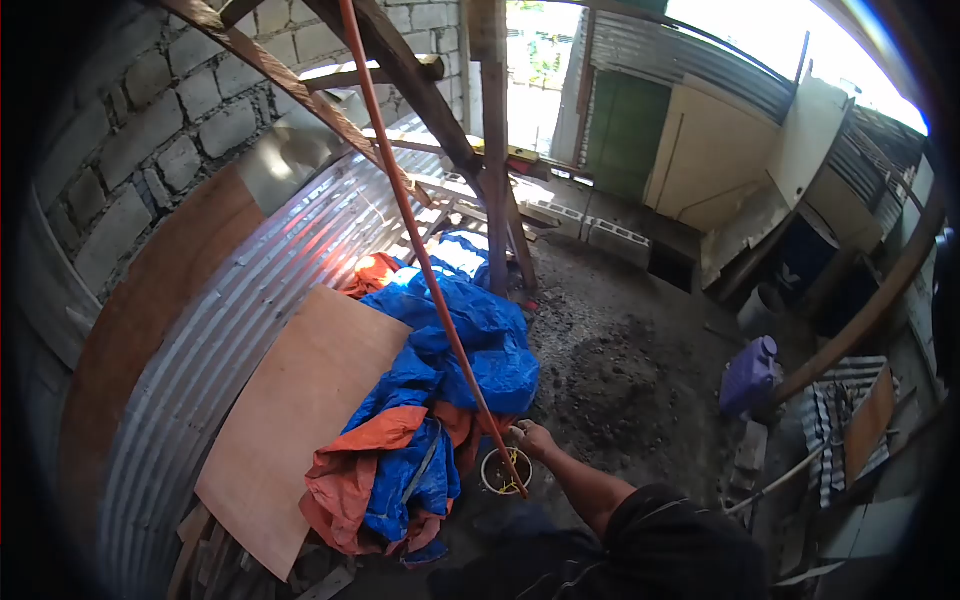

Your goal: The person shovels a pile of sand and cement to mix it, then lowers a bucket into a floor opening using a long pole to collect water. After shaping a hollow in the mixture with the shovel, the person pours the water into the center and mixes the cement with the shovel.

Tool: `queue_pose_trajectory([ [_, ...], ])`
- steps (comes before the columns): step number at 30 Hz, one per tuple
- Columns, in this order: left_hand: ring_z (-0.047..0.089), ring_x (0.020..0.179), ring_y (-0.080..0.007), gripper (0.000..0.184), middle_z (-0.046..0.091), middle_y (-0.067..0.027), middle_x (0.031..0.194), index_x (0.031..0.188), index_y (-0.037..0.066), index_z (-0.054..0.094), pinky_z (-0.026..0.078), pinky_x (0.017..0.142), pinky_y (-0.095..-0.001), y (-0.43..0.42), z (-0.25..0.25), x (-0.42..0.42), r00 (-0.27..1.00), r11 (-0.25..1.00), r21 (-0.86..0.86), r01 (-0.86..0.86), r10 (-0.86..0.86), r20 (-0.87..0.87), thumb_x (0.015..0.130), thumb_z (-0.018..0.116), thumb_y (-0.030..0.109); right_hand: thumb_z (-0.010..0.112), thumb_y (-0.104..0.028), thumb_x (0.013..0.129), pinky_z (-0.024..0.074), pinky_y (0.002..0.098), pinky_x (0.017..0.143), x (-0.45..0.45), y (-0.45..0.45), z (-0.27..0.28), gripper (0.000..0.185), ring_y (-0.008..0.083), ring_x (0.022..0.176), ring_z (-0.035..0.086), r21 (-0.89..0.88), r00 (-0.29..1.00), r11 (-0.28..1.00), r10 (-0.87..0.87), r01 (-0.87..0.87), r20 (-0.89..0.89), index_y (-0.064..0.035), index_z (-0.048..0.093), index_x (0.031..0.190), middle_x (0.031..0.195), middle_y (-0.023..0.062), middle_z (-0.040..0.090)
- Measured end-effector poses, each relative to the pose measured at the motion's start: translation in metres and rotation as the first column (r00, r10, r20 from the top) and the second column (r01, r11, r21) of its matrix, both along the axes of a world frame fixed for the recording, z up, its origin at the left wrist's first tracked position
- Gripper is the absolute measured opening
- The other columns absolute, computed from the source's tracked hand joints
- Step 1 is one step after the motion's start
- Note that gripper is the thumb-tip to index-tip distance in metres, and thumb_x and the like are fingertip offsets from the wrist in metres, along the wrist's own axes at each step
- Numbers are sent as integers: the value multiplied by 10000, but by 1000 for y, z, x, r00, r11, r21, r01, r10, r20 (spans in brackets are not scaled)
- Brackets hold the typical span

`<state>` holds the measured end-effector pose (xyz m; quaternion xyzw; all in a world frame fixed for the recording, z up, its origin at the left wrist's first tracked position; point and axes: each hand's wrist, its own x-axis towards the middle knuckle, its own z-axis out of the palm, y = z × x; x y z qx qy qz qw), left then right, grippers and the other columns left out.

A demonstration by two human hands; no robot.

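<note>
My right hand (530,437) reaches out from the lower right, its fingers curled together at the edge of the orange and blue tarp (460,335). What they hold is too small to make out. Just beside the fingers, a long reddish pole (425,262) slants down across the view. Its lower end overlaps a round, pale-rimmed container (486,472) with yellow string in it. The tarp lies in a crumpled heap, partly against a tan board (305,400). My left hand is out of view.
Corrugated metal sheets (200,370) and a block wall (130,225) stand at the left. Wooden posts (495,150) rise near the tarp. A dirt pile (615,380) lies right of my hand. Farther right are a purple jug (750,375) and a curved wooden pole (860,315).
</note>
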<state>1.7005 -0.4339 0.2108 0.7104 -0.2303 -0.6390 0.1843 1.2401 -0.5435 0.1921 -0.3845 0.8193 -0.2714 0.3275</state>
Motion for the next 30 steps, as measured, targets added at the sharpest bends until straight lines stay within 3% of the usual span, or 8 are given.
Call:
queue_pose_trajectory([
  [3,503,536,-177,105,502,-16,655,787,141,510,367,417,-336,-2,-16,23,994,994,27,105,-105,-17,826,558,225,536,-465,875,459,410,868,-25,114,-25,504,361,1029,588,232,990,972,59,-28,-126,-38,607,1134,1090,198,625],
  [9,491,507,-163,104,489,-6,627,764,144,506,354,395,-323,-10,-50,84,961,954,115,277,-275,-30,822,566,206,572,-426,867,504,406,550,3,411,-6,415,257,604,637,395,801,702,-564,593,-201,-27,649,952,762,140,660],
  [12,486,493,-156,107,482,-2,612,753,146,504,348,384,-317,-18,-65,103,944,929,175,328,-330,-15,820,571,197,576,-414,861,512,408,553,60,539,13,408,258,621,647,512,775,592,-560,622,-294,-15,663,885,775,133,670],
  [15,480,478,-149,113,476,3,598,741,148,502,342,372,-310,-26,-74,106,920,895,231,382,-393,0,818,575,187,572,-384,861,523,399,544,124,628,22,387,254,627,653,688,732,441,-653,576,-195,-11,673,848,800,134,677],
  [19,473,459,-140,123,467,9,579,726,150,499,334,357,-302,-31,-95,85,882,852,232,469,-463,-83,815,580,175,543,-294,880,528,388,526,193,695,8,295,246,634,653,771,666,440,-746,461,28,-29,672,885,823,131,674],
  [22,468,445,-133,132,460,14,565,715,152,497,328,346,-296,-24,-122,30,785,784,140,605,-558,-269,813,584,165,529,-264,892,512,398,518,226,714,7,255,228,631,635,689,261,293,-953,663,154,-52,635,987,859,88,666],
  [27,542,527,-120,130,571,-31,648,796,71,578,384,414,-273,22,-123,-120,501,501,-16,865,-865,10,824,607,195,536,-254,889,476,373,477,207,797,-28,238,201,547,594,629,-10,204,-948,750,319,-65,608,1016,835,82,658],
  [30,578,571,-142,209,614,-48,715,886,23,620,451,499,-293,58,-113,-194,332,331,-47,942,-909,253,812,640,217,531,-231,883,447,377,424,177,846,-30,201,199,501,570,567,-27,165,-949,807,314,-69,604,977,758,71,634],
])
